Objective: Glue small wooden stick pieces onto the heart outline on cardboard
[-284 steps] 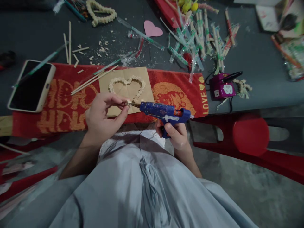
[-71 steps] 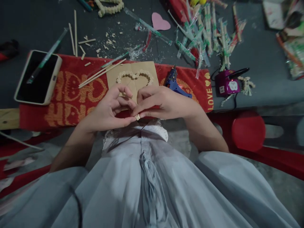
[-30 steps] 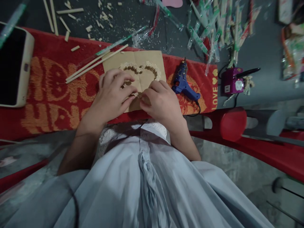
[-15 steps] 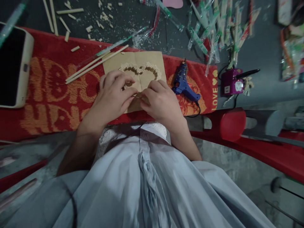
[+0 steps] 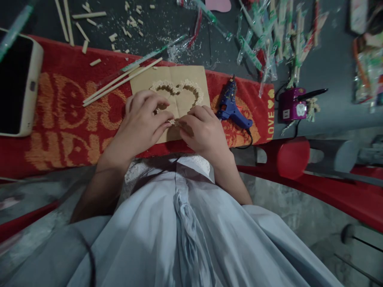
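A heart-shaped outline [image 5: 193, 85] built from small pale stick pieces lies on a creased sheet of brown paper [image 5: 185, 71]. My left hand [image 5: 146, 117] curls over the heart's lower left side, its thumb and fingers pinching the outline near the bottom point. From the other side my right hand [image 5: 202, 127] bends over the lower right side, fingertips drawn together at the same point and almost meeting the left thumb. Whether a loose piece sits between the right fingertips is hidden. The paper rests on a red towel [image 5: 66, 87] with orange lettering.
Right of the paper lies a blue glue gun [image 5: 231, 105], its cord trailing off the towel. Two chopsticks [image 5: 122, 83] lie to the left, beyond them a phone [image 5: 18, 83]. Cut stick pieces [image 5: 131, 22], plastic wrappers [image 5: 254, 36] and a purple box [image 5: 291, 104] are on the dark table.
My right hand has shifted slightly down and toward me, uncovering more of the heart's right side. My left hand stays nearly where it was.
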`<state>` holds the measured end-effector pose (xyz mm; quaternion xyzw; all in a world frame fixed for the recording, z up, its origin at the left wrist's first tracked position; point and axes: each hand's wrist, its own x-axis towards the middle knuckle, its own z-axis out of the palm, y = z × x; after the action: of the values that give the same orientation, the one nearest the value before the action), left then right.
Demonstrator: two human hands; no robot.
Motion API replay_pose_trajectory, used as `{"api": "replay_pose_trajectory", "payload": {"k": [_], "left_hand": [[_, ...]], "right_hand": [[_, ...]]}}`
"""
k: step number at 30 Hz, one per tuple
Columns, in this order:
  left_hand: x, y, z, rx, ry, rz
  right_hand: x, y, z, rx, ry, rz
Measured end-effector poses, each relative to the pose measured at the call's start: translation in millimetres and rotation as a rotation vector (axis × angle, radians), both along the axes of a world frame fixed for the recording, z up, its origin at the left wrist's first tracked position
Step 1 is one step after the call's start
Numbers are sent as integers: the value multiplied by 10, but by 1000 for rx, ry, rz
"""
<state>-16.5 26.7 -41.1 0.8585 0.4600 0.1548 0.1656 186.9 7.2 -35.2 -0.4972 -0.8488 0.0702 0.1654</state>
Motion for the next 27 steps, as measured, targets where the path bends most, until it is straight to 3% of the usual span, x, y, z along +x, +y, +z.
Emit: {"api": "replay_pose_trajectory", "payload": {"k": [16,27], "left_hand": [[8,2,48,-117,-39,17],[0,-3,20,-38,-24,8]], "right_hand": [[-21,13,8,-30,16,10],[-25,20,21,-72,16,17]]}}
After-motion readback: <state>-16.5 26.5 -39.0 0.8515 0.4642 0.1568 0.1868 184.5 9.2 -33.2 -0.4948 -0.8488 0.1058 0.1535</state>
